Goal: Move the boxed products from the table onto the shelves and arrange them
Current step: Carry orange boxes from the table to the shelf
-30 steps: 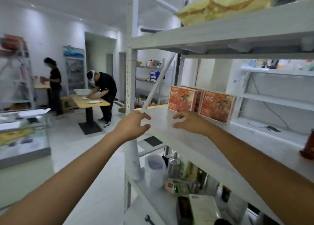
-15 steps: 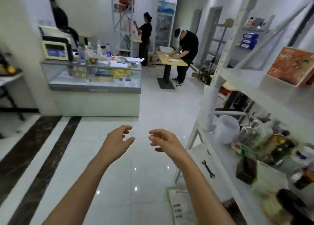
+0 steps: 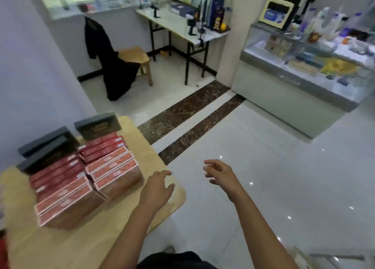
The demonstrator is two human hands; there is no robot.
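Both hands are empty. The left hand (image 3: 157, 188) hangs over the right edge of the wooden bench (image 3: 85, 242), palm down, fingers relaxed and slightly spread. It is near the closest of the red boxes (image 3: 91, 173) but apart from them. The right hand (image 3: 222, 174) is out over the white tiled floor (image 3: 263, 167), well clear of the bench, with its fingers loosely curled around nothing.

The red boxes are packed tightly in two rows on the bench, side by side and touching. They seem to stand on edge, though the blur makes that hard to confirm. Behind them, toward the wall, lie three dark boxes (image 3: 44, 145), one of them at the far end of the bench.

Beyond the bench, two dark marble strips (image 3: 182, 114) run across the floor. A wooden chair (image 3: 135, 55) stands further back with a black garment (image 3: 113, 69) draped over it. To the right is a glass display case (image 3: 294, 82) filled with small goods.
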